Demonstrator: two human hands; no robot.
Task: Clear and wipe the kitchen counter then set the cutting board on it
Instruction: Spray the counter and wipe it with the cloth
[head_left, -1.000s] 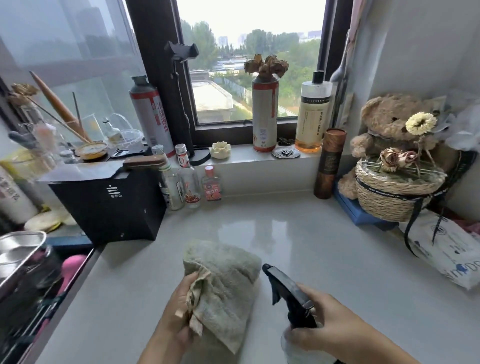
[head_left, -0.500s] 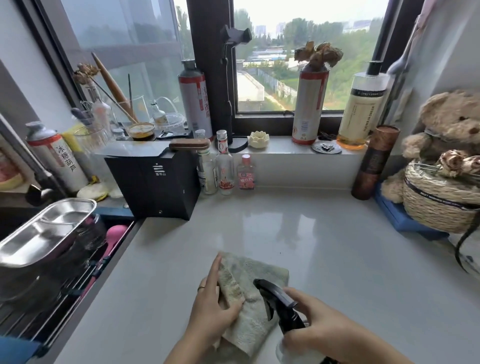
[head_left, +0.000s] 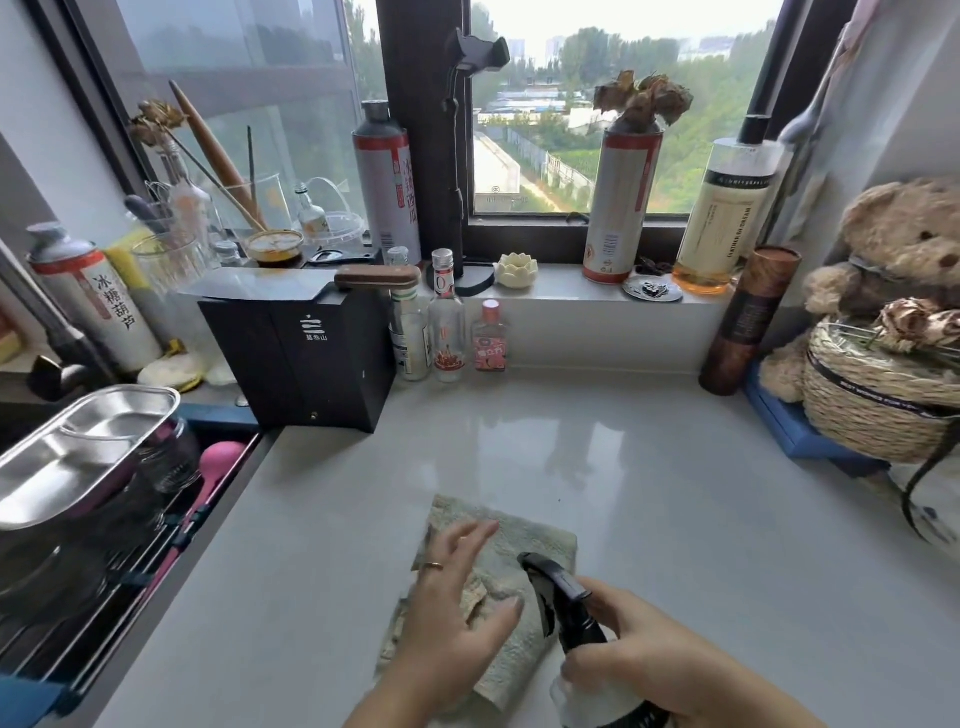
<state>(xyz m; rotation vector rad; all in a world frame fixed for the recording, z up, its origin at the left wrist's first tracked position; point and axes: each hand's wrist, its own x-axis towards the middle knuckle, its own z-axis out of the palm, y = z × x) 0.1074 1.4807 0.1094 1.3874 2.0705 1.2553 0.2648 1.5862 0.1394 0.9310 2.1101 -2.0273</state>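
Observation:
A grey-green cloth (head_left: 524, 540) lies flat on the pale counter (head_left: 675, 493) near the front edge. My left hand (head_left: 452, 608) rests palm down on the cloth with its fingers spread, a ring on one finger. My right hand (head_left: 644, 670) is wrapped around the neck of a spray bottle (head_left: 566, 603) with a black trigger head, held just right of the cloth. No cutting board shows in this view.
A black box (head_left: 306, 358) with a cleaver on top stands at the back left beside small bottles (head_left: 447, 322). The sink (head_left: 104, 509) with a steel tray is on the left. A brown tube (head_left: 743, 322), straw basket (head_left: 878, 410) and teddy bear (head_left: 898, 244) crowd the right.
My left hand has laid the bunched cloth down on the counter and now presses flat on it. The view has swung left. The right hand keeps hold of the spray bottle.

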